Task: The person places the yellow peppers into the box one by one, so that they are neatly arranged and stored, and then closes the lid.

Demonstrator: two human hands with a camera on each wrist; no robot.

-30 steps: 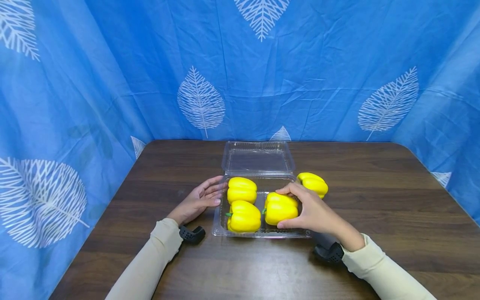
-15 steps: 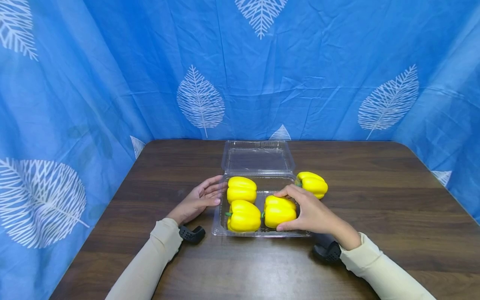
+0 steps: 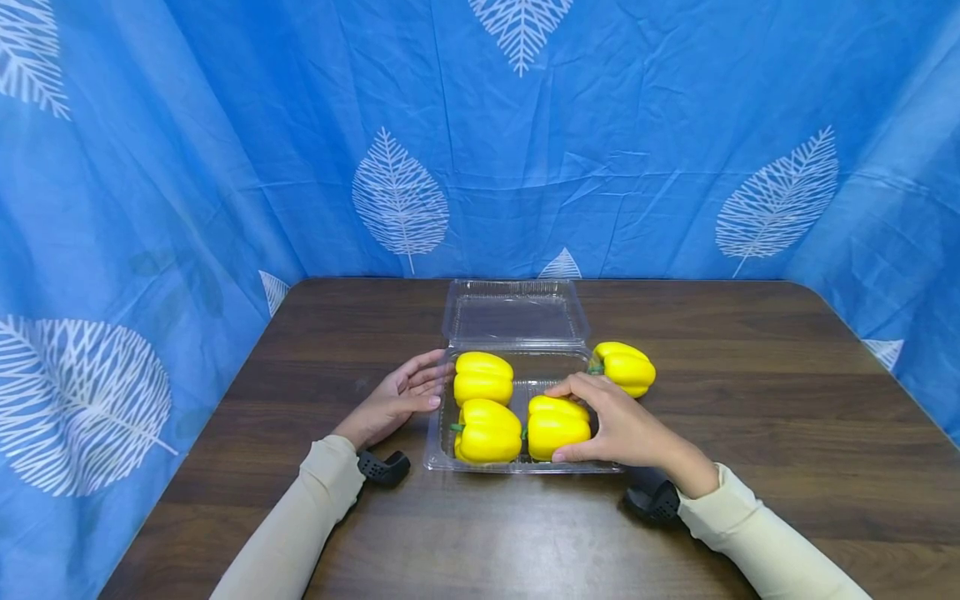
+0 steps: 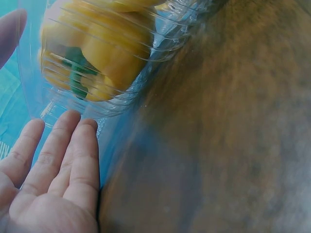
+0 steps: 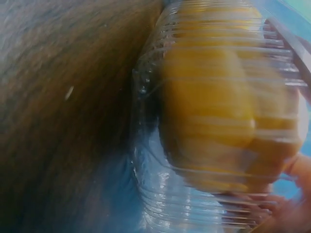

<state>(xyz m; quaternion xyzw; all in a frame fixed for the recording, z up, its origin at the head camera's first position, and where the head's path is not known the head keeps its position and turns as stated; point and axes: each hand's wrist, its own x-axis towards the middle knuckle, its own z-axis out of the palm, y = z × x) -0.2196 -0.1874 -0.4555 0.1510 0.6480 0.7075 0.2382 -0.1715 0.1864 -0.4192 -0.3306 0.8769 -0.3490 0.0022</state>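
Note:
A clear plastic clamshell container (image 3: pixel 555 365) lies with its lid folded back. In its left half sit two yellow bell peppers, one behind (image 3: pixel 483 379) and one in front (image 3: pixel 487 433). My right hand (image 3: pixel 630 429) holds a third yellow bell pepper (image 3: pixel 558 429) in the front right of the container, thumb at the near side and fingers over the far side. The right wrist view shows that bell pepper (image 5: pixel 209 107) blurred through the ribbed wall. My left hand (image 3: pixel 393 404) has its fingers extended along the container's left side; in the left wrist view the fingertips (image 4: pixel 87 127) reach its wall.
Another yellow bell pepper (image 3: pixel 628 370) lies on the wooden table (image 3: pixel 750 400) just right of the container, behind my right hand. The transparent lid (image 3: pixel 517 312) rests flat toward the table's far edge. A blue leaf-patterned curtain (image 3: pixel 637 108) hangs behind.
My right hand has brought its bell pepper slightly left and toward me, lower in the container's front right. The left hand has kept its place.

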